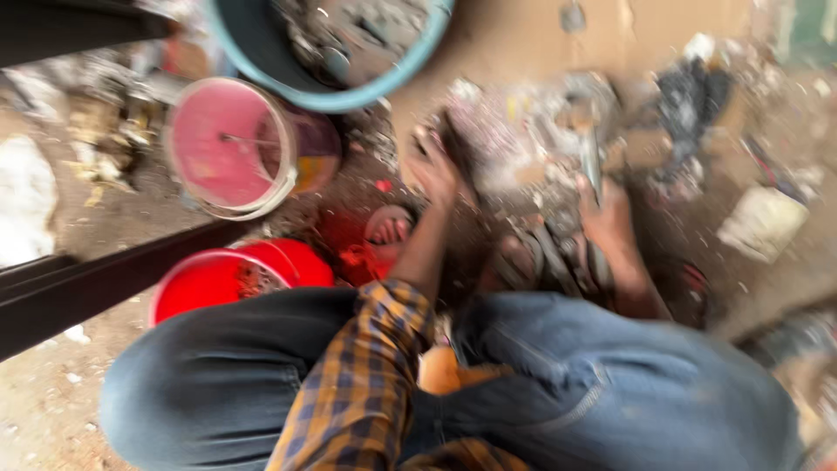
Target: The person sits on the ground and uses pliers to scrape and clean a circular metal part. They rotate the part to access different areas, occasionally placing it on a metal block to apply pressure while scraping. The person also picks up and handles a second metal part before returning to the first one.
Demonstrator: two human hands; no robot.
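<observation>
1. Between the two knees: left hand (433, 166) stretched forward on a plaid sleeve (366, 384), fingers resting on a blurred heap of metal scrap (514, 139); spread or curled, cannot tell.
2. Right of that hand, well apart: right hand (608, 218) down among dark metal parts (558, 257), seemingly closed round one piece; grip too blurred to confirm.
3. Left of the left hand: pink bucket (228, 146) tipped on its side, red bucket (228, 279) nearer the knee.
4. Beyond the left hand: blue tub (349, 48) holding scrap.
</observation>
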